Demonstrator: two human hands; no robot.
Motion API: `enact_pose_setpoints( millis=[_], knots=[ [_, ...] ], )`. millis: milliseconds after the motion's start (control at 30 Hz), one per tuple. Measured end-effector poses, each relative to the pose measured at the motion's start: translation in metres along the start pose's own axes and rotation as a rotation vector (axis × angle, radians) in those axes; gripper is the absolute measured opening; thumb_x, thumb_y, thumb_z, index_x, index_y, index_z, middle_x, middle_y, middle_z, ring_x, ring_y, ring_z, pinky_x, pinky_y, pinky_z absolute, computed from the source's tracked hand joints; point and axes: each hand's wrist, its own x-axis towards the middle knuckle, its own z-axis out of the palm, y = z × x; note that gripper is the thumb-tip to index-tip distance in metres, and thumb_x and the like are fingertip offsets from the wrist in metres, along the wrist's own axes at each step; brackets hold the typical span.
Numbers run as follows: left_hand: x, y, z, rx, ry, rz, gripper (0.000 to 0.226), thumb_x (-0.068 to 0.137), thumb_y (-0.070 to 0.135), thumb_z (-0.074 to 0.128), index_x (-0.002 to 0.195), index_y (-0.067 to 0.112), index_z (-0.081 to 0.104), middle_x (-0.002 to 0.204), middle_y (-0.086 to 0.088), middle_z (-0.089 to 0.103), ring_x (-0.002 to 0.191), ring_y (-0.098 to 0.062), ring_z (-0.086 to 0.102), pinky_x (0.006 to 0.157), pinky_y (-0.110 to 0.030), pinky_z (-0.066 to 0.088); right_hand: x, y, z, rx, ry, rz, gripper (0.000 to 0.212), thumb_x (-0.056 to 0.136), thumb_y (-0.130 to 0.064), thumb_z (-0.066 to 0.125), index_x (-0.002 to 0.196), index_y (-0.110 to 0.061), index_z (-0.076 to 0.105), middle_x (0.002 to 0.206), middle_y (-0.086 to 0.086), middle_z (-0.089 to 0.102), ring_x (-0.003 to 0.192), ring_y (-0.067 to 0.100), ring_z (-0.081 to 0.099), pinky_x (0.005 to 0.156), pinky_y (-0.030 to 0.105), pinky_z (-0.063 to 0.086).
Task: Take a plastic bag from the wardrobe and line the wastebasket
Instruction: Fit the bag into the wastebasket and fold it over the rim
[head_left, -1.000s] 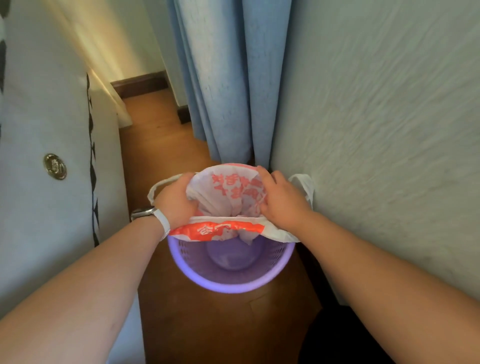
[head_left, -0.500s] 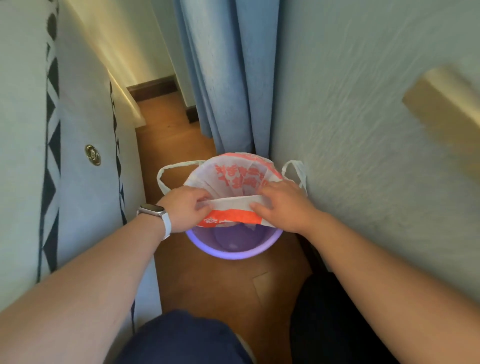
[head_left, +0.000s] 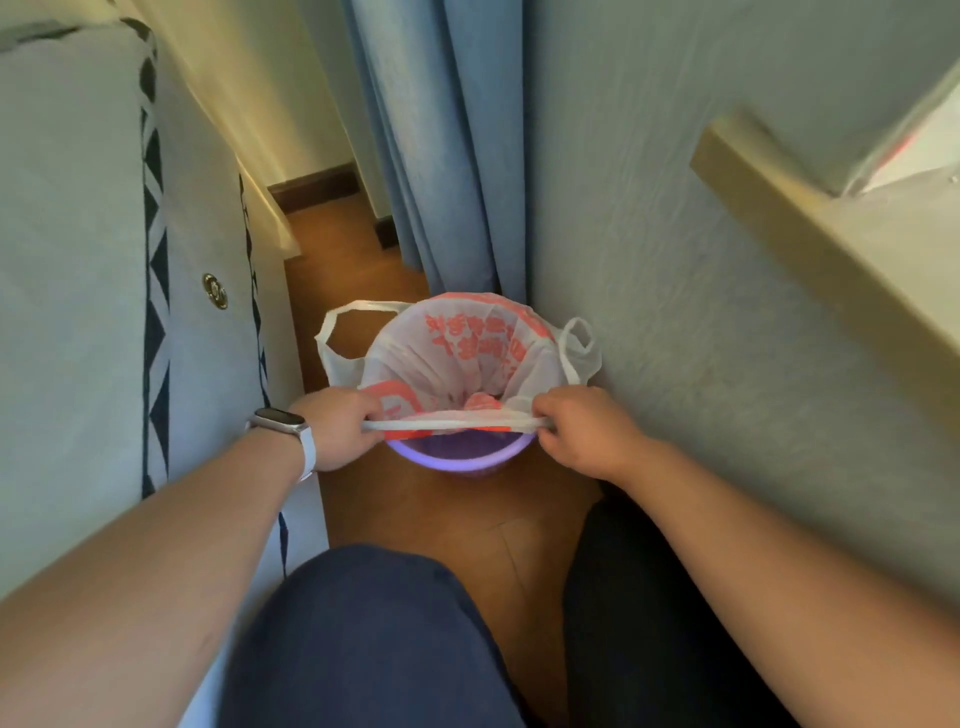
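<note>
Since the earlier frame the plastic bag has spread over the far rim of the purple wastebasket at frame centre on the floor; its near edge is pulled taut. Left hand and right hand each pinch that edge. Its red print is unreadable.

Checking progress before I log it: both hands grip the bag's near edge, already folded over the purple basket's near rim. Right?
Not quite. In the head view the left hand and right hand do grip the plastic bag, but its near edge stretches above the still-bare near rim of the wastebasket.
</note>
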Motion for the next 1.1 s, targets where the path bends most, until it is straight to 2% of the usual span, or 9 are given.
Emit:
enact_pose_setpoints(
  millis=[100,300,533,700,800,867,967,1033,1100],
  knots=[
    [-0.007,0.002,0.018,-0.022,-0.035,-0.013,0.018,0.093,0.04,0.059,0.104,0.029,0.068,0.103,0.007,0.067,0.091,-0.013,0.062,0.083,-0.03,0.055,-0.009,0.007,0.01,0.015,-0.087,0.081,0.008,0.089,-0.025,0.056,0.085,-0.021,0.061,0.086,0.004,0.066,0.08,0.027,0.062,0.068,0.039,0.051],
    [-0.004,0.006,0.054,-0.075,-0.017,-0.014,0.019,0.093,0.039,0.059,0.097,0.027,0.073,0.096,0.009,0.069,0.089,-0.013,0.062,0.08,-0.029,0.051,-0.007,0.019,0.023,0.051,-0.226,0.095,0.021,0.089,-0.022,0.059,0.101,-0.026,0.076,0.101,-0.001,0.071,0.09,0.021,0.064,0.083,0.037,0.054],
    [0.009,-0.003,0.082,-0.046,0.039,-0.02,0.027,0.095,0.042,0.055,0.113,0.029,0.07,0.109,0.007,0.071,0.097,-0.017,0.064,0.086,-0.034,0.054,0.014,0.029,0.041,-0.033,-0.317,0.068,0.018,0.087,-0.019,0.061,0.097,-0.021,0.075,0.097,0.004,0.072,0.087,0.025,0.064,0.081,0.039,0.055],
    [0.002,0.006,0.075,0.026,0.003,-0.017,0.032,0.093,0.043,0.052,0.118,0.028,0.065,0.109,0.005,0.069,0.091,-0.016,0.064,0.08,-0.035,0.056,0.014,0.023,0.033,-0.004,-0.301,0.107,0.021,0.088,-0.024,0.061,0.101,-0.018,0.075,0.1,0.004,0.073,0.093,0.026,0.066,0.081,0.037,0.055],
    [-0.006,0.018,0.057,0.188,0.067,0.012,0.03,0.091,0.045,0.043,0.088,0.026,0.067,0.078,0.006,0.065,0.068,-0.012,0.06,0.062,-0.028,0.054,0.008,0.019,0.022,0.019,-0.288,0.131,0.023,0.087,-0.028,0.06,0.103,-0.02,0.074,0.102,0.001,0.072,0.094,0.024,0.066,0.083,0.037,0.055],
    [-0.011,0.03,0.043,0.247,0.132,0.03,0.037,0.091,0.048,0.039,0.069,0.025,0.058,0.064,0.006,0.057,0.057,-0.011,0.054,0.054,-0.025,0.049,0.002,0.02,0.014,0.012,-0.235,0.156,0.018,0.088,-0.029,0.057,0.088,-0.019,0.073,0.087,0.002,0.07,0.082,0.024,0.065,0.073,0.037,0.056],
    [-0.01,0.048,0.028,0.29,0.266,0.107,0.04,0.09,0.051,0.037,0.066,0.025,0.055,0.062,0.006,0.053,0.056,-0.01,0.049,0.05,-0.024,0.044,-0.003,0.024,0.007,0.013,-0.09,0.2,0.02,0.089,-0.03,0.054,0.074,-0.019,0.063,0.071,0.0,0.06,0.071,0.024,0.06,0.065,0.038,0.053],
    [-0.006,0.062,0.023,0.275,0.332,0.158,0.039,0.09,0.052,0.036,0.071,0.024,0.057,0.067,0.006,0.055,0.061,-0.011,0.048,0.05,-0.023,0.039,-0.003,0.024,0.006,0.068,0.005,0.201,0.014,0.089,-0.03,0.057,0.091,-0.019,0.066,0.086,0.0,0.063,0.081,0.024,0.061,0.071,0.039,0.054],
    [-0.001,0.078,0.023,0.232,0.353,0.206,0.039,0.091,0.053,0.037,0.083,0.024,0.061,0.076,0.005,0.058,0.069,-0.012,0.05,0.055,-0.025,0.038,0.0,0.024,0.008,0.125,0.066,0.17,0.03,0.088,-0.028,0.061,0.116,-0.018,0.062,0.114,0.004,0.061,0.1,0.024,0.059,0.084,0.042,0.054]
  ],
)
